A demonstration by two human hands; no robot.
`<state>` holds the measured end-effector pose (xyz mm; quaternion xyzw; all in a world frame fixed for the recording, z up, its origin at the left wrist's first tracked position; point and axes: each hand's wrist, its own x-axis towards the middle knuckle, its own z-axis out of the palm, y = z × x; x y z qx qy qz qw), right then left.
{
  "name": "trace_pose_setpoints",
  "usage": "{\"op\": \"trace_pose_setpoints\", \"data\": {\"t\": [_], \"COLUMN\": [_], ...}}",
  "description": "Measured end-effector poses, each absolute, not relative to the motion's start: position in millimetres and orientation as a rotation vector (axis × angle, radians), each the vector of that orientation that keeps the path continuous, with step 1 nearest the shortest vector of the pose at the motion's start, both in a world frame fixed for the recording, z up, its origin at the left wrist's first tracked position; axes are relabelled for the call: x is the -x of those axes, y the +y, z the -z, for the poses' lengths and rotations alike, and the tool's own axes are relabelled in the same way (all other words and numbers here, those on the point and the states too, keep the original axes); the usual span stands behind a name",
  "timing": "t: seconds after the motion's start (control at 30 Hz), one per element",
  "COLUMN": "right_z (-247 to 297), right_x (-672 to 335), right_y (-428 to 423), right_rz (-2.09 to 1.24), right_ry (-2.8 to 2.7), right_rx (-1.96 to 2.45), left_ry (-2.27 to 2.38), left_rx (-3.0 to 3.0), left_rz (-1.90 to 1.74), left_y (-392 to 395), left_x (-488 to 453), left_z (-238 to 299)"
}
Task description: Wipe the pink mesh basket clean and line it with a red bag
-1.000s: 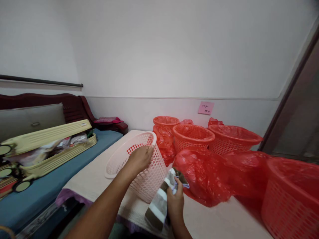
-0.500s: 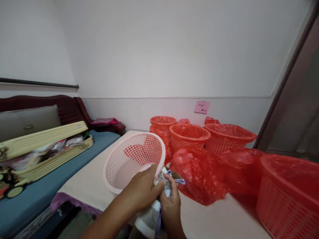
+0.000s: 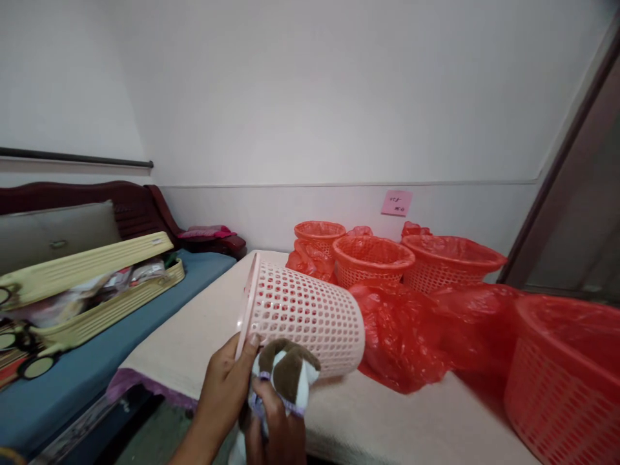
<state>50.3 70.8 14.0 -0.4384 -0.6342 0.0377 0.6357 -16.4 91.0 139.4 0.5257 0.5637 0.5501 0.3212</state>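
A pale pink plastic basket (image 3: 310,310) with perforated walls lies tilted on its side over the table (image 3: 387,420), its mouth facing left. My left hand (image 3: 225,384) is closed on its rim, thumb on the outer wall. In my right hand (image 3: 276,420) is a bunched brown and white plush cloth (image 3: 288,374) with lavender edging, pressed up close to the basket's lower wall. Part of the cloth hangs down between my hands, and its lower end is partly hidden.
Several red baskets (image 3: 372,278) stand along the wall, with crumpled red plastic bags (image 3: 397,342) in front. Another red basket (image 3: 566,381) is at the right edge. On the left, an open cream suitcase (image 3: 111,310) holds packets on a blue bed (image 3: 206,261). A pink note (image 3: 396,203) sticks to the wall.
The basket has turned so its outer side faces me and its mouth points left. My left hand has shifted left along with the rim. The cloth has moved left with my right hand.
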Motion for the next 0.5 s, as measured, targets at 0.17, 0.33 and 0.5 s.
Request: {"op": "trace_pose_setpoints", "data": {"t": [0.17, 0.33, 0.5], "right_z": [-20.6, -42.1, -40.6], "right_x": [-101.4, -158.7, -131.9], "right_y": [101.4, 137.4, 102.7], "right_rz": [-0.077, -0.378, -0.34], "right_ry": [-1.468, -1.122, -1.242], "right_rx": [0.962, 1.303, 1.168], "left_ry": [1.459, 1.692, 1.999], "left_rx": [-1.0, -0.892, -0.812], "left_rz": [-1.641, -1.688, -1.58], "left_y": [71.6, 45.9, 29.3], "left_x": [27.8, 47.6, 67.8], "left_z": [-127.4, -109.3, -101.7]}}
